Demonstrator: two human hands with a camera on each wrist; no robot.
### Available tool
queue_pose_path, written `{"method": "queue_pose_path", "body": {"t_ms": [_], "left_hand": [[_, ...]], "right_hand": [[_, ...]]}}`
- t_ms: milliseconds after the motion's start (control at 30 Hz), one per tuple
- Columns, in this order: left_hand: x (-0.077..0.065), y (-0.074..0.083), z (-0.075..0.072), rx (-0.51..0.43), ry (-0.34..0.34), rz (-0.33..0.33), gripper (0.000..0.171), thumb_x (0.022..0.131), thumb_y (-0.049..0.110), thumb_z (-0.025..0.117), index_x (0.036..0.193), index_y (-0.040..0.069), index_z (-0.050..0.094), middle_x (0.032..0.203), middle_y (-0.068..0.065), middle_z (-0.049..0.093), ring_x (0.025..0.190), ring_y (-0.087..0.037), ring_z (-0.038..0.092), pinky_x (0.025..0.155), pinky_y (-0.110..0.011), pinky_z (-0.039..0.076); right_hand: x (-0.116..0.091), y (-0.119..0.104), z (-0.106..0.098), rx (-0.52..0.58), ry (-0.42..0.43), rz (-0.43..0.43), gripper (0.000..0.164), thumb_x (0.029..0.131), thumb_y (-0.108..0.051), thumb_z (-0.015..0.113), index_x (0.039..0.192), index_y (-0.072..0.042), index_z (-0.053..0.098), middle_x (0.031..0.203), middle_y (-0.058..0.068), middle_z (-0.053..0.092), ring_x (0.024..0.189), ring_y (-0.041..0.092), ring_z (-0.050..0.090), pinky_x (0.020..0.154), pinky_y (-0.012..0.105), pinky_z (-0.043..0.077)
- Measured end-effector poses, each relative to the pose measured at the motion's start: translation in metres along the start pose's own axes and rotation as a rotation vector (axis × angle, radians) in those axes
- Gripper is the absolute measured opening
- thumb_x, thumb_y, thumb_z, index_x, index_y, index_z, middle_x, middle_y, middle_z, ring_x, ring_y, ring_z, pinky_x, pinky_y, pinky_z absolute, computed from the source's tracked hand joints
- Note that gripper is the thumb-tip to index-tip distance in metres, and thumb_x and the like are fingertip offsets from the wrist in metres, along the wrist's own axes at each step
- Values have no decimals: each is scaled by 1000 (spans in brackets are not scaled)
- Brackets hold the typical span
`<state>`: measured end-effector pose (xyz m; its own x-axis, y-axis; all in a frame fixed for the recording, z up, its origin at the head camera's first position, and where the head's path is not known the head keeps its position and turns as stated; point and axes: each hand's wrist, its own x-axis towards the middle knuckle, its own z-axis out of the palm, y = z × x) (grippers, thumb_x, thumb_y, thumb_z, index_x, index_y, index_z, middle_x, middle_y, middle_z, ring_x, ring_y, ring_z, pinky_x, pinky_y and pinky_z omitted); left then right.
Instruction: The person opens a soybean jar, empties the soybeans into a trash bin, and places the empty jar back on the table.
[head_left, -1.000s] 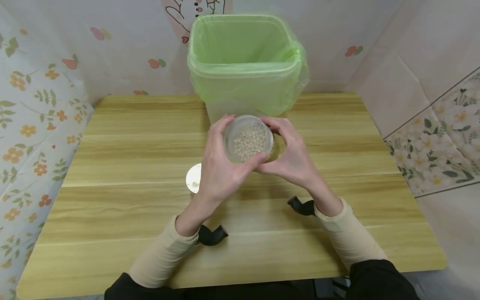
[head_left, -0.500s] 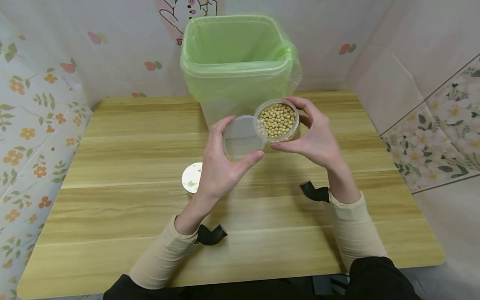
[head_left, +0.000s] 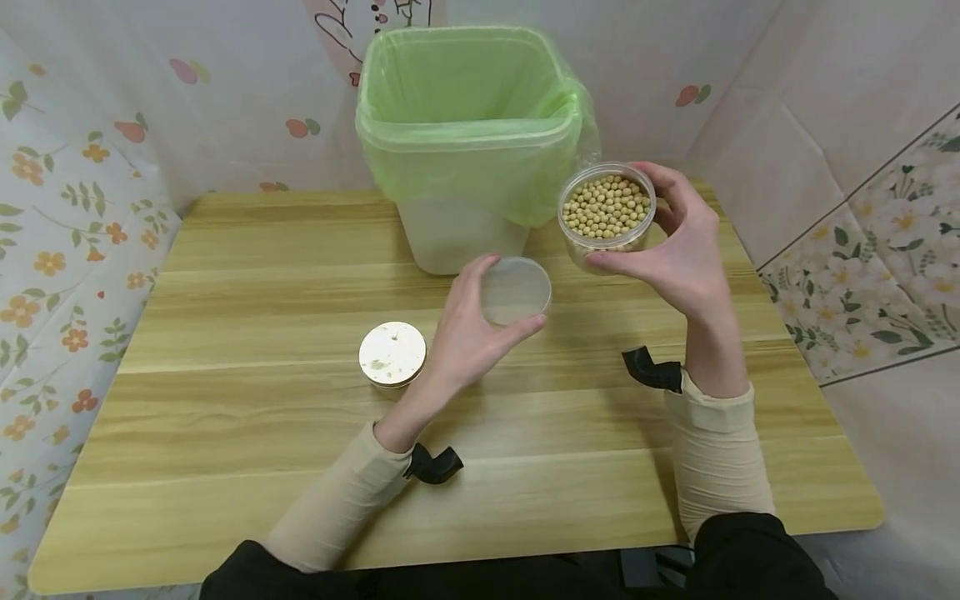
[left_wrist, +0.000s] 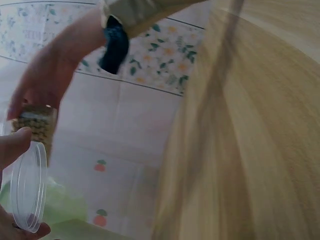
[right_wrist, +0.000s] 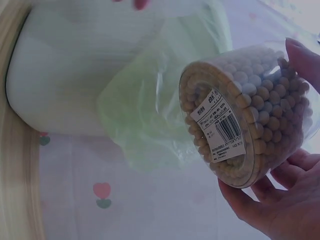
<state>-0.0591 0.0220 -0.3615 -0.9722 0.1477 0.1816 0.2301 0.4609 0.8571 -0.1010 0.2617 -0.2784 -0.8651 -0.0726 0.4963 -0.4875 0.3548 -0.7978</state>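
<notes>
My right hand (head_left: 682, 242) grips a clear plastic jar (head_left: 606, 218) full of small round beige beans, held up to the right of the bin. Its top is uncovered in the head view. A barcode label (right_wrist: 222, 127) shows on the jar's base in the right wrist view. In my left hand (head_left: 480, 333), a translucent round lid (head_left: 516, 292) is pinched between thumb and fingers, apart from the jar and lower. The same lid (left_wrist: 30, 187) appears edge-on in the left wrist view. Left of that hand, a round container with a white patterned top (head_left: 392, 354) stands on the table.
A white bin (head_left: 457, 237) lined with a green plastic bag (head_left: 472, 137) stands at the back of the wooden table (head_left: 247, 433). Patterned cloth walls (head_left: 75, 275) enclose the left, back and right sides.
The lid has come off the jar. My right hand has carried the jar right and away from me; my left hand has moved the lid slightly right and toward me.
</notes>
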Motion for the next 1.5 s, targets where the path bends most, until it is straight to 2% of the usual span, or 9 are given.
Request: {"method": "queue_pose_path", "body": {"t_ms": [133, 367, 600, 800, 1100, 1233, 1500], "left_hand": [[7, -8, 14, 51, -30, -27, 99, 78, 51, 86, 156, 16, 37, 162, -2, 41, 145, -25, 43, 117, -53, 40], [18, -22, 33, 126, -110, -41, 97, 81, 52, 84, 157, 13, 38, 168, -3, 33, 155, -28, 33, 126, -56, 27], [28, -37, 45, 176, -154, -57, 96, 80, 52, 85, 155, 10, 42, 170, -5, 30, 155, -33, 31, 125, -61, 27], [35, -45, 50, 243, -217, -87, 99, 79, 51, 86, 157, 12, 39, 172, -3, 26, 159, -36, 22, 125, -65, 22], [39, -50, 54, 323, -306, -144, 102, 78, 50, 87, 159, 12, 37, 174, -4, 16, 161, -40, 4, 130, -61, 6], [40, -54, 57, 370, -336, -157, 105, 77, 53, 87, 159, 12, 36, 174, -5, 15, 161, -40, 2, 130, -58, 6], [40, -56, 60, 397, -355, -167, 109, 75, 49, 89, 160, 10, 34, 173, -9, 16, 161, -40, 0, 131, -56, 4]], "right_hand": [[2, 1, -4, 23, 38, -6, 93, 52, 17, 92, 137, -4, 60, 131, 0, 67, 120, 14, 61, 100, 21, 50], [3, -2, -9, 73, 69, 4, 90, 54, 17, 91, 136, -5, 61, 131, 2, 68, 120, 16, 61, 101, 22, 50], [3, -5, -7, 111, 67, 3, 90, 54, 16, 92, 136, -5, 61, 131, 3, 67, 119, 17, 61, 102, 22, 49], [3, -8, -7, 120, 64, 18, 90, 54, 16, 92, 136, -5, 61, 131, 3, 67, 120, 17, 61, 103, 22, 49], [2, -9, -9, 127, 66, 22, 90, 53, 18, 91, 135, -4, 61, 131, 3, 67, 121, 18, 60, 102, 21, 49], [0, -9, -10, 112, 62, 20, 90, 54, 17, 91, 136, -5, 61, 131, 3, 67, 121, 17, 60, 102, 21, 49], [-2, -9, -11, 120, 62, 22, 91, 54, 18, 91, 136, -5, 61, 131, 2, 68, 120, 17, 60, 104, 20, 49]]}}
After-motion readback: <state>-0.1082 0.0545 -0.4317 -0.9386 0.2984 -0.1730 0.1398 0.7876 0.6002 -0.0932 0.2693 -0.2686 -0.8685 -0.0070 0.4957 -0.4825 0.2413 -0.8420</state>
